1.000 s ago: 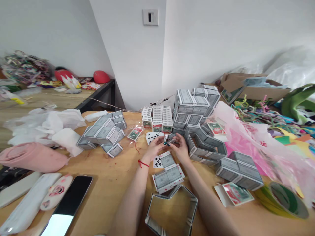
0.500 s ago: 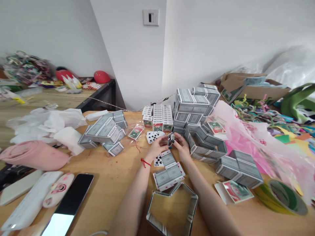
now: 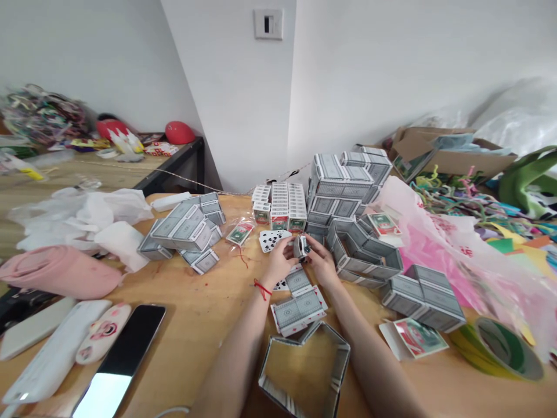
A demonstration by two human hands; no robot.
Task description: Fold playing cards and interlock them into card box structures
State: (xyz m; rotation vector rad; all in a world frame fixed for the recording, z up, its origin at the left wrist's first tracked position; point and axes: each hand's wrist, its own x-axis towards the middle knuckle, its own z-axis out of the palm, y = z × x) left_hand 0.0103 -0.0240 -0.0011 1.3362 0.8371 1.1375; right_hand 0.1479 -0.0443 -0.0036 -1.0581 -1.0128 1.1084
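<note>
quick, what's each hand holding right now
left hand: closed on the folded playing cards
right hand: closed on the same cards

No word or number can be read. Black spade pips show on the face-up card (image 3: 272,239) lying on the tabletop (image 3: 209,313). The red print on the pink bag (image 3: 435,244) and the labels on the card boxes (image 3: 279,220) are too blurred to read.

White wall (image 3: 235,104) angling forward at 12 o'clock, switch plate (image 3: 268,24) sitting high on it. Light wooden table (image 3: 195,313) filling lower half, 3 to 9 o'clock. Dark-framed side table (image 3: 172,168) standing at 10 o'clock against left wall. Soft even light falling throughout.
</note>
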